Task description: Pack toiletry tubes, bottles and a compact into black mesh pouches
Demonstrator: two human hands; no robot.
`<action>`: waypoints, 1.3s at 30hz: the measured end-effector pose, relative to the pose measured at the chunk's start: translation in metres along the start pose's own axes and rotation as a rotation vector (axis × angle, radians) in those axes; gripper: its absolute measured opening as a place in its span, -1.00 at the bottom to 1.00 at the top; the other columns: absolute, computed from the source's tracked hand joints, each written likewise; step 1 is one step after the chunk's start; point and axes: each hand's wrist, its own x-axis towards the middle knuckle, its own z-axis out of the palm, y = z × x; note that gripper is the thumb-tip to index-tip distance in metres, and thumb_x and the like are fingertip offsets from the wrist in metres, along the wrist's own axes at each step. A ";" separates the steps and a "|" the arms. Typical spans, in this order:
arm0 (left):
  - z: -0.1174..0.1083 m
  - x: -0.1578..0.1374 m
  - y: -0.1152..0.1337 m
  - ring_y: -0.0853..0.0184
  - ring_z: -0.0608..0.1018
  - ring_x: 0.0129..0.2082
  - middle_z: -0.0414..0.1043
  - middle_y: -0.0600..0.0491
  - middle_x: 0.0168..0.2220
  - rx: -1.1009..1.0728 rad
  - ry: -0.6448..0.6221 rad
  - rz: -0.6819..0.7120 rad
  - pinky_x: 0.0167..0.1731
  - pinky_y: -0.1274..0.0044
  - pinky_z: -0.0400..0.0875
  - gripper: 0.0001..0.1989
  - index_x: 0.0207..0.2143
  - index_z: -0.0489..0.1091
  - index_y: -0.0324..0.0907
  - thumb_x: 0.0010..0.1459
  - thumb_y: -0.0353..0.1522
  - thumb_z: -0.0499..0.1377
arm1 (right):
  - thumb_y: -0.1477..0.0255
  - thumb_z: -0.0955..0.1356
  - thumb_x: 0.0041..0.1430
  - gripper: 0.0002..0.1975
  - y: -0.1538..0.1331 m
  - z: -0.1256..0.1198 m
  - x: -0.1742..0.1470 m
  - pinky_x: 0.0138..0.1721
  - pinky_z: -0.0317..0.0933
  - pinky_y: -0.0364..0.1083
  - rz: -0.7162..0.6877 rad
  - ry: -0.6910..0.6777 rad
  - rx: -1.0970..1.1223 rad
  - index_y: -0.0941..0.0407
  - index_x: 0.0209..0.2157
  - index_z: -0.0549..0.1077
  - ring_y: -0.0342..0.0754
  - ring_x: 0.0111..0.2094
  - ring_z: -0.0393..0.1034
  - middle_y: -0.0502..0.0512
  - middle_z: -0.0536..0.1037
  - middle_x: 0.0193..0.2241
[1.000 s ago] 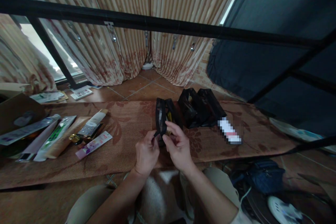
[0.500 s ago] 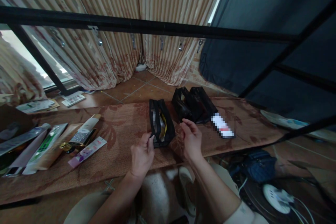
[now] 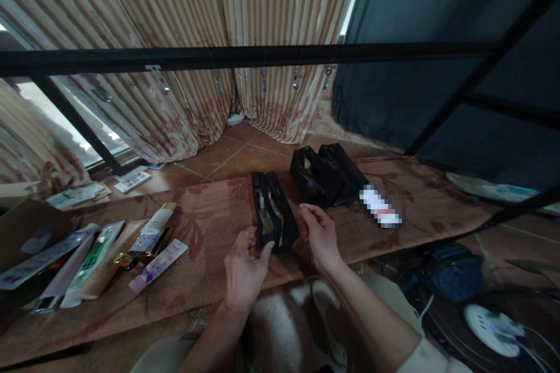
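Observation:
A black pouch [image 3: 286, 227] lies on the cloth with its top parted, and a pale item shows inside. At its near left corner is my left hand [image 3: 245, 271], thumb spread from the curled fingers, the thumb tip at the pouch's near end. To the right of the pouch hovers my right hand [image 3: 322, 239], its fingers drawn together; whether anything small is between them is hidden. Just beyond my right hand stand two more dark pouches, one with a gaping top [image 3: 308, 178] and another [image 3: 343, 172] beside it.
Several tubes, including a green-and-white tube [image 3: 94, 262], lie at left beside a gold-capped bottle [image 3: 126, 259] and a pink-and-white box [image 3: 158, 265]. A blurred white item [image 3: 380, 205] lies right of the pouches. A black metal bar [image 3: 280, 53] crosses ahead. A power strip [image 3: 494, 329] sits low right.
My left hand has loosened from a pinch on the pouch's near corner, its thumb now apart. The pouch's opening looks narrower, and the yellow inside is less visible. The view has shifted slightly.

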 end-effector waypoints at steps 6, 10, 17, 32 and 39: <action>-0.004 0.000 -0.001 0.31 0.58 -0.38 0.51 0.06 -0.39 0.060 -0.013 0.061 -0.36 0.53 0.43 -0.77 -0.30 0.36 -0.16 0.14 -0.18 0.21 | 0.14 0.39 -0.01 -0.63 0.005 0.000 0.002 -0.58 0.04 -0.18 -0.012 -0.019 -0.041 0.14 -0.30 0.54 -0.18 -0.58 0.20 0.05 0.54 -0.41; -0.003 0.001 0.001 0.35 0.55 -0.43 0.47 0.08 -0.43 0.082 -0.010 0.138 -0.38 0.55 0.37 -0.78 -0.42 0.35 -0.16 0.19 -0.21 0.15 | 0.14 0.40 -0.04 -0.62 0.004 0.002 0.001 -0.60 0.00 -0.19 0.026 -0.015 -0.046 0.15 -0.29 0.53 -0.20 -0.60 0.16 0.04 0.53 -0.42; -0.007 0.003 0.005 0.42 0.46 -0.53 0.38 0.12 -0.54 0.097 -0.052 0.096 -0.50 0.59 0.23 -0.70 -0.56 0.26 -0.15 0.21 -0.25 0.09 | 0.15 0.38 -0.04 -0.62 -0.002 0.006 -0.004 -0.63 -0.02 -0.22 0.061 -0.039 -0.065 0.16 -0.30 0.54 -0.20 -0.58 0.19 0.06 0.53 -0.38; -0.014 0.009 0.015 0.11 0.32 0.16 0.22 -0.13 0.11 0.030 -0.034 0.363 0.16 0.26 0.26 -0.48 0.13 0.22 -0.14 0.09 -0.41 0.17 | 0.14 0.35 0.04 -0.64 0.003 -0.002 0.000 -0.62 0.05 -0.21 0.034 -0.095 -0.113 0.14 -0.31 0.53 -0.20 -0.59 0.21 0.05 0.54 -0.36; -0.012 0.004 0.006 0.25 0.47 -0.16 0.36 0.01 -0.23 -0.034 0.141 0.116 -0.05 0.38 0.41 -0.81 -0.18 0.30 -0.14 0.10 -0.40 0.14 | 0.18 0.32 0.06 -0.67 0.011 -0.005 0.004 -0.57 0.09 -0.20 0.018 -0.112 -0.216 0.13 -0.31 0.54 -0.18 -0.58 0.24 -0.01 0.53 -0.47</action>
